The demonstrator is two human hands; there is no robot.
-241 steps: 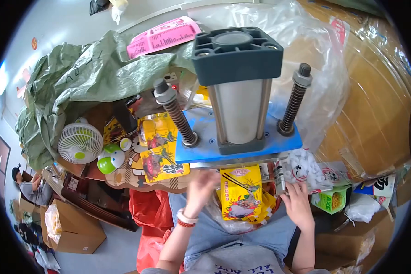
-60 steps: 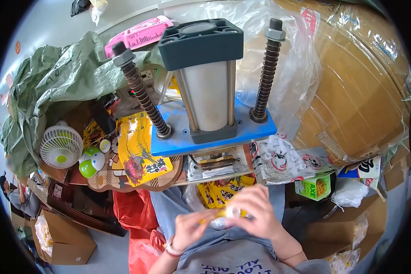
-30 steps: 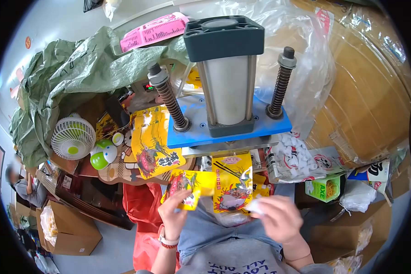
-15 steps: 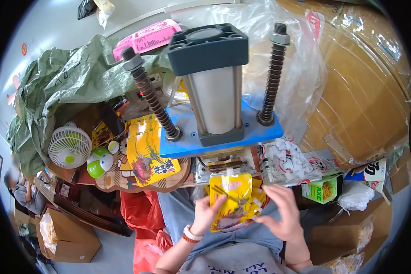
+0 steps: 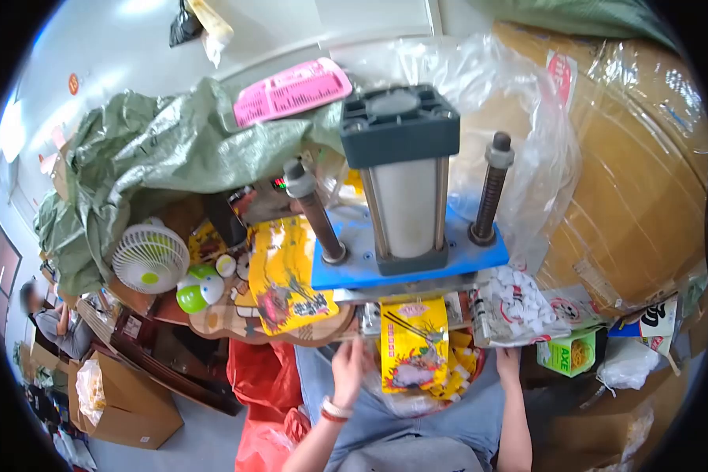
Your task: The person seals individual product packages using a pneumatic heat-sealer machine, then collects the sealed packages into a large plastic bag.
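A yellow printed pouch (image 5: 414,350) hangs upright at the front of the press (image 5: 413,204), its top edge under the blue plate (image 5: 362,263). My left hand (image 5: 348,371), with a white and a red band at the wrist, is just left of the pouch, apart from it. Its fingers point up towards the table edge, slightly blurred, with nothing seen in them. My right hand (image 5: 509,359) is raised to the table edge below a clear bag of white caps (image 5: 519,303); its fingers are mostly hidden. More yellow pouches (image 5: 458,374) lie in my lap behind the hanging one.
Left on the table are flat yellow pouches (image 5: 291,275), a small white fan (image 5: 151,256) and a green-white toy-like object (image 5: 200,288). A large carton (image 5: 637,173) stands right, a red bag (image 5: 263,377) hangs left of my legs. Another person (image 5: 59,326) sits far left.
Both hands have come away from the yellow pouch, which now hangs at the press. The right hand went to the table edge on the right. The press rods have dropped, and the view has shifted.
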